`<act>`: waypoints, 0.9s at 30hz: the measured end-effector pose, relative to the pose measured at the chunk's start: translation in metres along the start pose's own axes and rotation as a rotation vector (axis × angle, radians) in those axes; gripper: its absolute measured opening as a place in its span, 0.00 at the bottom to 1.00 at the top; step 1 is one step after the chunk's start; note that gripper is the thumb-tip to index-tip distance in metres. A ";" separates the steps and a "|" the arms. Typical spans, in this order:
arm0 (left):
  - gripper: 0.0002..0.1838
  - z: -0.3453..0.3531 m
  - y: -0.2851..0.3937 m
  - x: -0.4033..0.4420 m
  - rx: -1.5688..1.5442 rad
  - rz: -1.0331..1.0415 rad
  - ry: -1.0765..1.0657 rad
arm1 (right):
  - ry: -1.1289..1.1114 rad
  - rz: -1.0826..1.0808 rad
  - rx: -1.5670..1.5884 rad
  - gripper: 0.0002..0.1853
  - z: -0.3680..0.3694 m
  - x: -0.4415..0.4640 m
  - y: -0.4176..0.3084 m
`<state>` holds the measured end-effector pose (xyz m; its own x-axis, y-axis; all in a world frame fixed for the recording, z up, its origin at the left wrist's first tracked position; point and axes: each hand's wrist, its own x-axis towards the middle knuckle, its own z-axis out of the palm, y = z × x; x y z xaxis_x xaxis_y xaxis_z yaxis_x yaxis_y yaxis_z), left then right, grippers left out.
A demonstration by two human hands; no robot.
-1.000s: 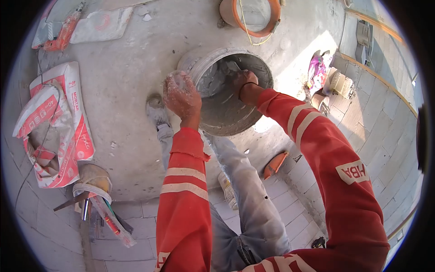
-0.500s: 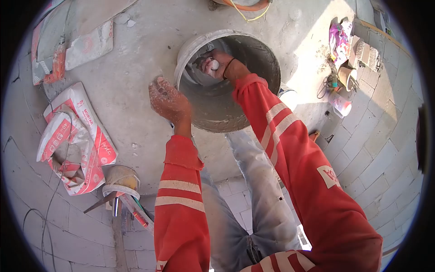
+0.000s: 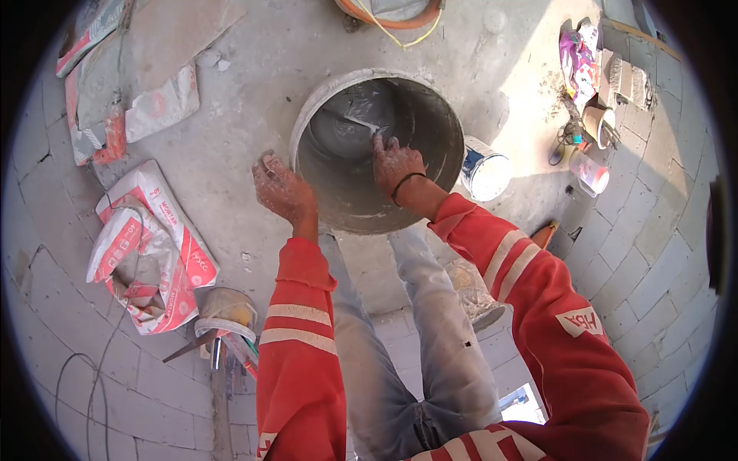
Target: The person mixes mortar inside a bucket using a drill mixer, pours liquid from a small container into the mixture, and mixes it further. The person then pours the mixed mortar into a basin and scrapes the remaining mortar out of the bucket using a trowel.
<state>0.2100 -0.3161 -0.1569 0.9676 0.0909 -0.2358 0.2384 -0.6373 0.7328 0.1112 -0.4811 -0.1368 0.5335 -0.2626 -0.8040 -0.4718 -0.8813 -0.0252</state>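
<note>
A person in two red sleeves [image 3: 304,369], each with two pale bands, and one pair of faded trousers [image 3: 453,353] stands on a concrete floor [image 3: 238,127] at one large bucket [image 3: 442,154]. The bucket sits directly in front of the legs, its mouth open to view and wet grey mix [image 3: 346,131] inside. At left lie two red-and-white mortar bags, one torn open [image 3: 177,300] and overlapping one flatter bag [image 3: 184,234].

Four smaller containers ring the scene: one orange-rimmed tub [image 3: 377,23] with one yellow cord [image 3: 403,42] at the top edge, one white pail [image 3: 488,175] just beside the large bucket, one stained pail [image 3: 231,311] near the bags and one clear container [image 3: 470,296] beside the trousers.

Two dusty hands are at work. The left hand [image 3: 284,192] is just outside the bucket's left rim, fingers curled toward the palm; whether they press together cannot be told. The right hand [image 3: 398,167] is over the bucket's mouth, index finger extended toward one thin pale strip [image 3: 361,123] and the others bent. Whether it pinches the strip is unclear. Near the right wall lies one purple packet [image 3: 580,61].
</note>
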 end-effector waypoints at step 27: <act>0.22 -0.005 0.002 -0.004 0.035 -0.086 -0.021 | -0.024 0.205 -0.356 0.27 0.072 0.091 0.033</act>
<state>0.2072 -0.3138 -0.1508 0.9417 0.1307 -0.3101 0.3170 -0.6540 0.6869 0.0938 -0.5055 -0.2540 0.4353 -0.4413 -0.7847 -0.2920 -0.8937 0.3406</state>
